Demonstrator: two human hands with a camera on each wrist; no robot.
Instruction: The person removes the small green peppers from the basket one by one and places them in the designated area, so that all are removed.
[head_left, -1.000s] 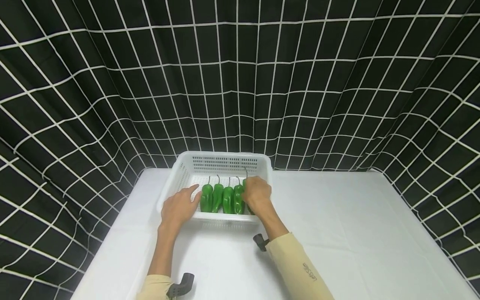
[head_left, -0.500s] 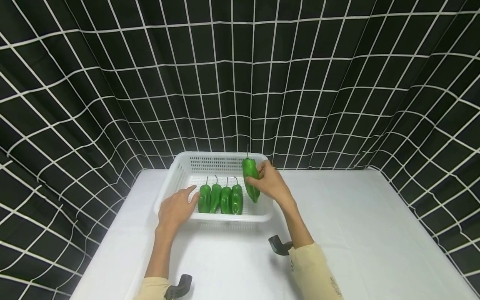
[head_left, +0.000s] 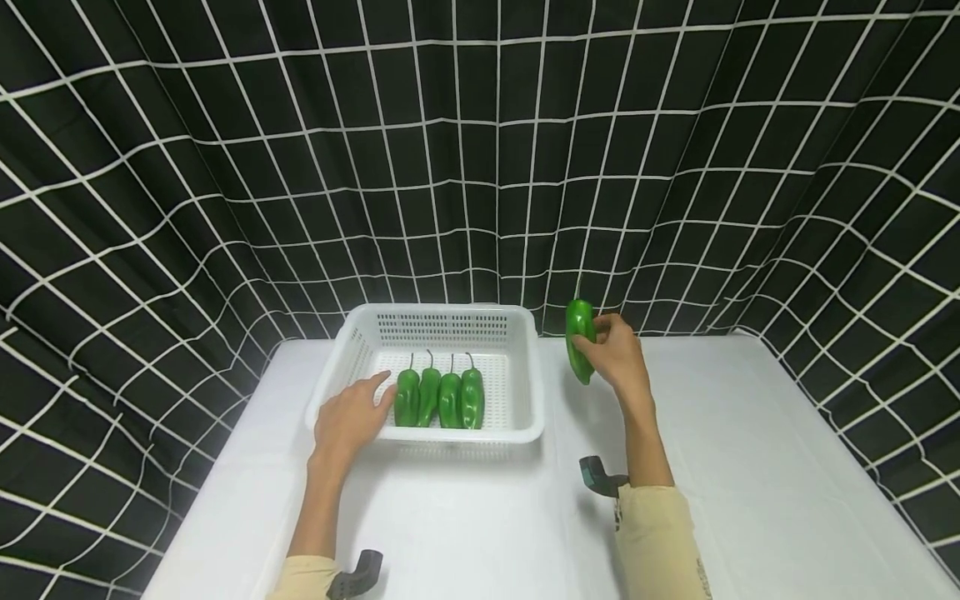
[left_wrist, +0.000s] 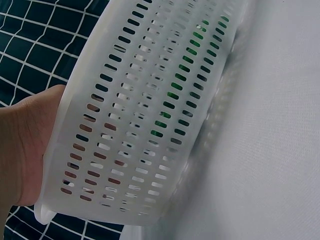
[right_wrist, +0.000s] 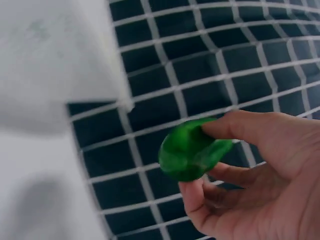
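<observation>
Between the thumb and fingers of my right hand [head_left: 619, 354] is a green pepper [head_left: 581, 337], held upright with its stem up, in the air to the right of the basket. The right wrist view shows this pepper [right_wrist: 187, 152] end-on, pinched by the right hand [right_wrist: 265, 175]. My left hand [head_left: 351, 417] rests over the front left corner of the white plastic basket [head_left: 517, 435], fingers reaching inside. Several more green peppers [head_left: 450, 400] lie side by side in the basket, stems toward the back. Through the slots of the basket wall [left_wrist: 135, 110] the left wrist view shows bits of green.
A white cloth covers the table [head_left: 720, 450], which extends right of the basket. Behind and at both sides hangs a dark curtain [head_left: 420, 167] with a white grid. A dark curved camera mount [head_left: 600, 477] juts from the right sleeve, another [head_left: 358, 575] from the left.
My right hand has lifted the rightmost pepper out of the basket and carried it right, past the basket's rim. The left hand has stayed at the basket's corner.
</observation>
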